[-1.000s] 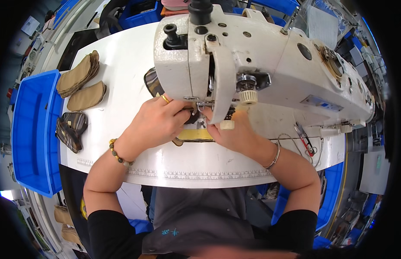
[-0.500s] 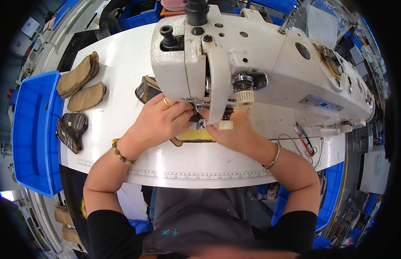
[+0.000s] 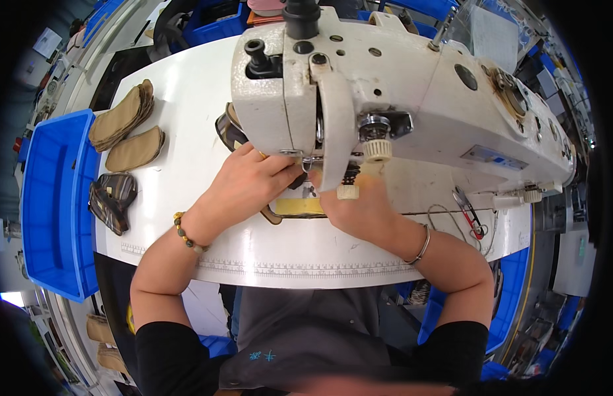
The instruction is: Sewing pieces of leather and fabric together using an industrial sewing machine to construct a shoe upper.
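Observation:
Under the head of a white sewing machine (image 3: 399, 86), both hands meet near the needle. My left hand (image 3: 247, 179) is closed, its thumb and fingers pinching a dark striped fabric piece with tan edging (image 3: 228, 131). Part of that piece shows beyond the hand, and a tan edge shows below it. My right hand (image 3: 360, 206) lies curled on the other side of the needle. The machine's white lever and knob hide its fingertips and whatever they hold. Between the hands, a yellow plate (image 3: 298, 207) shows on the machine bed.
To the left lie stacked tan fabric pieces (image 3: 124, 117), a single tan piece (image 3: 136, 148) and a striped pouch-like piece (image 3: 113, 198). A blue bin (image 3: 56, 204) stands beyond the table's left edge. Red-handled scissors (image 3: 475, 221) lie at right. A printed ruler (image 3: 300, 269) runs along the front edge.
The left hand has shifted slightly, and the striped fabric beyond it has moved right, closer to the machine head. The right hand stays nearly in place. The whole view has shifted a little.

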Motion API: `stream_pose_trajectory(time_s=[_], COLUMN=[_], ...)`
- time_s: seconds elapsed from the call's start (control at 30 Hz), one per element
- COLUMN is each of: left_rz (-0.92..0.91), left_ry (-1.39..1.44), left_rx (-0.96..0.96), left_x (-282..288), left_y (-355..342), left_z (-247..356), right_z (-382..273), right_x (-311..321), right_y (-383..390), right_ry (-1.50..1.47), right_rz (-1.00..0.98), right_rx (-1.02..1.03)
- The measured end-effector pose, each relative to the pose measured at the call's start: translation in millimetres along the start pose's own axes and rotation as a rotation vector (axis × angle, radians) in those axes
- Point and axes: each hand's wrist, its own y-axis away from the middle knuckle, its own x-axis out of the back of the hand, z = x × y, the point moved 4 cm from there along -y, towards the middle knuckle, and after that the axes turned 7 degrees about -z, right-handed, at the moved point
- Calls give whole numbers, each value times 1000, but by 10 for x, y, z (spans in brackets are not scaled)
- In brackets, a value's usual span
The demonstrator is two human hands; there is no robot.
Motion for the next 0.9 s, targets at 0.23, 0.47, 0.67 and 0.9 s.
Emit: stream_pose_trajectory(time_s=[0.23, 0.47, 0.67, 0.9], left_rz=[-16, -94, 13, 24], left_ry=[46, 3, -115, -113], left_rx=[58, 65, -13, -4], left_x=[-15, -56, -81, -93], left_y=[7, 40, 32, 46], left_z=[-69, -62, 87, 106], right_z=[42, 132, 133, 38], right_x=[-17, -9, -45, 142], right_y=[-7, -59, -49, -86], right_ry=[-38, -256, -178, -132], right_rz=[-24, 79, 35, -33], right_rx=[-16, -164, -111, -63])
